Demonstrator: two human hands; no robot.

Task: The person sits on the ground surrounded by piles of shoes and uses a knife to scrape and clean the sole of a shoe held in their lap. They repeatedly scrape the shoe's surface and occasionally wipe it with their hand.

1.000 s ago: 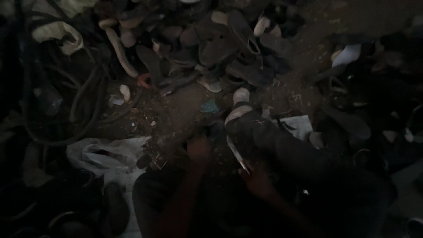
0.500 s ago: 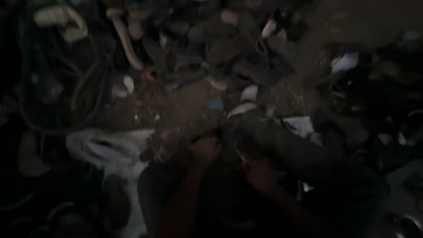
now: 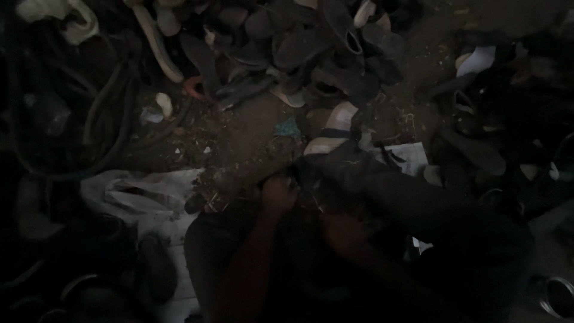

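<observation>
Head view, v. dim: left hand point(image 3: 278, 194) and right hand point(image 3: 341, 230) close together, both on a dark shoe point(image 3: 359, 179); grip unclear. Shoe's long axis runs right and away from hands; left hand nearer its end.

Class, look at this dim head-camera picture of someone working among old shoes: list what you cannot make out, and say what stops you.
- Head view: what the left hand and right hand grip on the dark shoe; darkness hides the fingers.
- The metal bowl at bottom right: cut off by the edge.
- The shoe pile: its top is cut off, and single shoes blur together.
- The bottom left corner: too dark to tell.
</observation>
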